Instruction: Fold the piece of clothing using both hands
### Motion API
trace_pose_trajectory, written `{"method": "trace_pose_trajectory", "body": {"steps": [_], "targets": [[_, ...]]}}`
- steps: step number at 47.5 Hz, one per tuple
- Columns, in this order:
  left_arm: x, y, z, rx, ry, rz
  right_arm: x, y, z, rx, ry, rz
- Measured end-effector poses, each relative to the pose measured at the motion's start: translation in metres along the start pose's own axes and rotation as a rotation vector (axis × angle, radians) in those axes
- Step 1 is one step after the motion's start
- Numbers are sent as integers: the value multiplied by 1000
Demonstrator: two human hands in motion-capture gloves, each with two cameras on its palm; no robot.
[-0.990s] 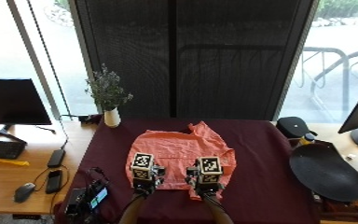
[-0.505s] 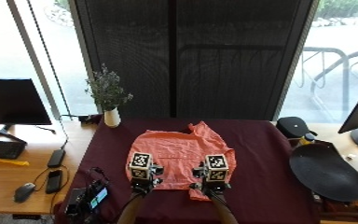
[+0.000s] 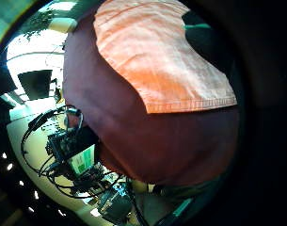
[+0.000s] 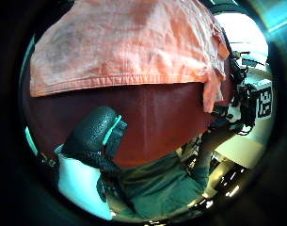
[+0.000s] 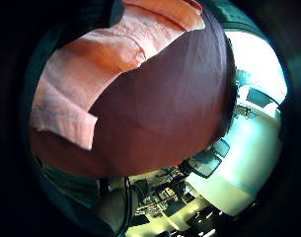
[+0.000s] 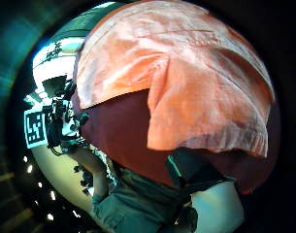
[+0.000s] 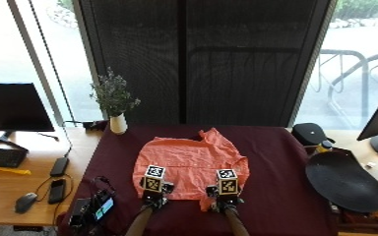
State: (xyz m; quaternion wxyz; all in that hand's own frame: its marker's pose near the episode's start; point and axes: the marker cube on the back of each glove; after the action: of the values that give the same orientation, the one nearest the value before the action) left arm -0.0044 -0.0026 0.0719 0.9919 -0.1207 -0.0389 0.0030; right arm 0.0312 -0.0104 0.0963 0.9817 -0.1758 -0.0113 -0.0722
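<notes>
Lying loosely spread on the desk (image 7: 274, 167), the thin, limp shirt (image 7: 189, 162) looks best pinched at its near hem, where left hand (image 7: 153, 192) and right hand (image 7: 225, 196) hover, fingers hidden.

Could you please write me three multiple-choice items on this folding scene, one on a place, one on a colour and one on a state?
1. Where does the white vase with the sprig stand?
A. at the far left corner of the dark red tablecloth
B. on the garment
C. beside the person's right hand

2. What colour is the piece of clothing?
A. blue
B. salmon orange
C. white

3. How does the clothing lie?
A. rolled into a tube
B. hanging off the table
C. spread mostly flat on the tablecloth

Answers: 1 A, the vase sits at the cloth's far left edge. 2 B, the outside view shows it orange. 3 C, it lies spread out, with the left hand and right hand at its near hem.
</notes>
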Motion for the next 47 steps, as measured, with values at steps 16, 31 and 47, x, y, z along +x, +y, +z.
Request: {"method": "trace_pose_trajectory", "body": {"steps": [16,31,47], "targets": [[-2,-6,32,104,12,-37,4,8,-14,190,30,73],[-7,-51,43,331,-163,13,5,-20,-6,313,136,2],[-23,5,-59,133,-122,80,-2,14,-114,250,142,-68]]}}
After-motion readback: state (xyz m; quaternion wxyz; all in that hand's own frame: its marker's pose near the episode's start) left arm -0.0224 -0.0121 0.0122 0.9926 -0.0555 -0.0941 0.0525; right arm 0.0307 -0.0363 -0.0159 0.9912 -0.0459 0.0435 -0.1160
